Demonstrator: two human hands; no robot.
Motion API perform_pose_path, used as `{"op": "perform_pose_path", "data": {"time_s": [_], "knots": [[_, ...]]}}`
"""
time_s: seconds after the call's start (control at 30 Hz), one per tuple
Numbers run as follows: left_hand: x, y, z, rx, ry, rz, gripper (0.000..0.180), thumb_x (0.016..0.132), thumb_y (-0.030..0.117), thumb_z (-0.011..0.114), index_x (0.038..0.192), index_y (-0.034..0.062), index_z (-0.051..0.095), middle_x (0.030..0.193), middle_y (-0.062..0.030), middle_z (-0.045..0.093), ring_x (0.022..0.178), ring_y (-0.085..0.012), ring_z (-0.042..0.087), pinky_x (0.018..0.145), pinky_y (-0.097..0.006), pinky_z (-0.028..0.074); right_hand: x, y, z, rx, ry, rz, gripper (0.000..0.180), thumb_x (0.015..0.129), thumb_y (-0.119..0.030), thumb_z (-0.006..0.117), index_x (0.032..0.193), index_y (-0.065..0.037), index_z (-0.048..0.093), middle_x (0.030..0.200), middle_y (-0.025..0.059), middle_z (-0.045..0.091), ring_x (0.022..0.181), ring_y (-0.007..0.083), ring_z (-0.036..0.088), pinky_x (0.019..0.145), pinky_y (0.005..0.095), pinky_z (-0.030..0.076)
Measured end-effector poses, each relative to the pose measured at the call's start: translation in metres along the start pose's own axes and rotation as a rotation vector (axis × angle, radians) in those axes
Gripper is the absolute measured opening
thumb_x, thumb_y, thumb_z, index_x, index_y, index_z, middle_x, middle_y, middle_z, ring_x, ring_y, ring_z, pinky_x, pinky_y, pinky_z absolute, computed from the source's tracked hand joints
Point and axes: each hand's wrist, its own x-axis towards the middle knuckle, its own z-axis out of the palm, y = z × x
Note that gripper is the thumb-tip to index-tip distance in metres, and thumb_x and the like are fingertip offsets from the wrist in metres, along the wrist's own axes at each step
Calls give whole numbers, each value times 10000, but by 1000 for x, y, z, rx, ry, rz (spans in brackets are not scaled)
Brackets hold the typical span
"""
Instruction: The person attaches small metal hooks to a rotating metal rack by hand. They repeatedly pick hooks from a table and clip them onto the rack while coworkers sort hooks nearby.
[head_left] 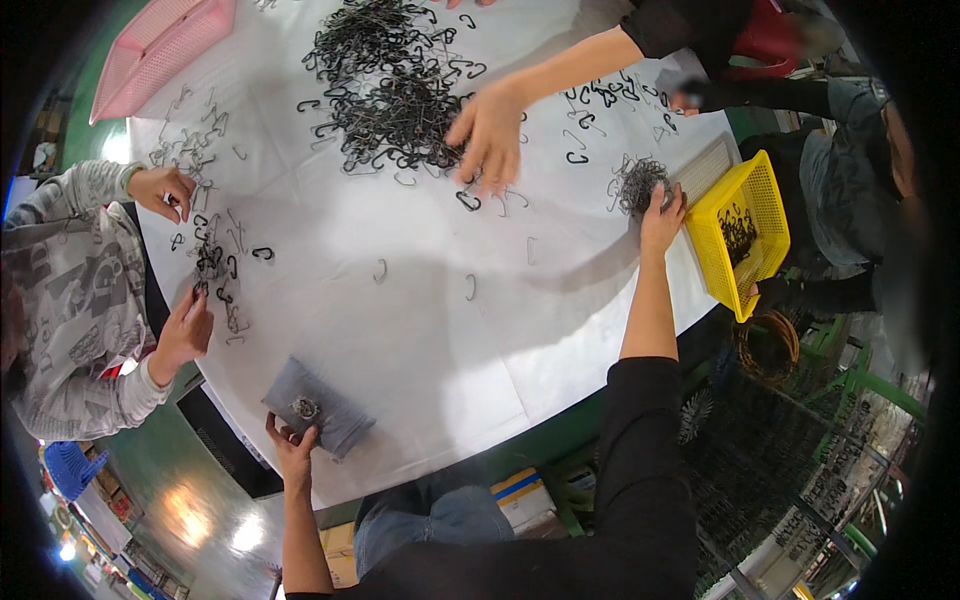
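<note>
**Sorting table: wire hooks, pouch and baskets**

- Left hand (pixel 292 447), lower left of the frame: fingers closed on the near edge of a grey cloth pouch (pixel 330 415) that lies flat on the white table (pixel 420 330). A small tuft of silvery wire (pixel 305 408) sits on top of the pouch, just above the fingertips.
- Right hand (pixel 661 222), right of centre: fingers spread, palm down, pressing against a tangled clump of grey wire hooks (pixel 636 183). Whether it grips any of them cannot be told.
- Yellow basket (pixel 742 235), right edge of the table, just beside the right hand: tilted, with some dark hooks inside.
- Large pile of black hooks (pixel 395 90), top centre, with strays scattered across the cloth.
- Pink basket (pixel 160 50), upper left corner.
- Other persons: one hand (pixel 487 135) reaching into the black pile from the upper right; two hands (pixel 165 190) (pixel 185 330) at the left edge, working among small hooks.

Handling, by judgement: the hooks look light, stiff and springy, and they snag on one another, so a clump likely lifts as a mass; scooping from beneath or pinching the outer strands should serve. The pouch looks soft and limp, best held by its edge or corner.
</note>
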Motion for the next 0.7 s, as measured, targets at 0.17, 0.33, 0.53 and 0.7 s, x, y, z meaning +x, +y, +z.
{"op": "perform_pose_path", "data": {"time_s": [0.17, 0.33, 0.53, 0.7], "knots": [[1, 3, 0, 7, -11, -8, 916, 782, 37, 724, 1457, 137, 113, 1019, -89, 527, 857, -166, 563, 704, -275, 481, 21, -23, 22, -128, -148, -220, 593, 875, -598, 499, 1361, -260, 481, 1463, 108, 378, 1372, 315, 306, 1073, 631, 182], [4, -2, 0, 7, -15, 32, 855, 789, 42, 714, 1435, 104, 158, 1010, -83, 530, 855, -163, 565, 716, -276, 481, -8, -63, 27, -90, -263, -575, 495, 842, -529, 594, 1266, -273, 578, 1427, 61, 441, 1350, 325, 343, 1073, 603, 227], [4, -10, -10, -92, -98, -46, 465, 818, 77, 695, 1202, 21, 440, 1124, -114, 556, 974, -197, 579, 808, -320, 488, -138, -123, -2, 102, -394, -761, 413, 828, -377, 658, 1202, -204, 634, 1382, 66, 492, 1325, 323, 383, 1079, 561, 246], [-17, -32, -40, -90, -160, -32, 471, 818, 78, 704, 1198, 10, 434, 1104, -102, 563, 960, -191, 588, 807, -322, 495, -259, -192, -14, 192, -408, -760, 421, 820, -389, 662, 1195, -200, 634, 1367, 61, 505, 1316, 332, 390, 1073, 577, 249]]}}
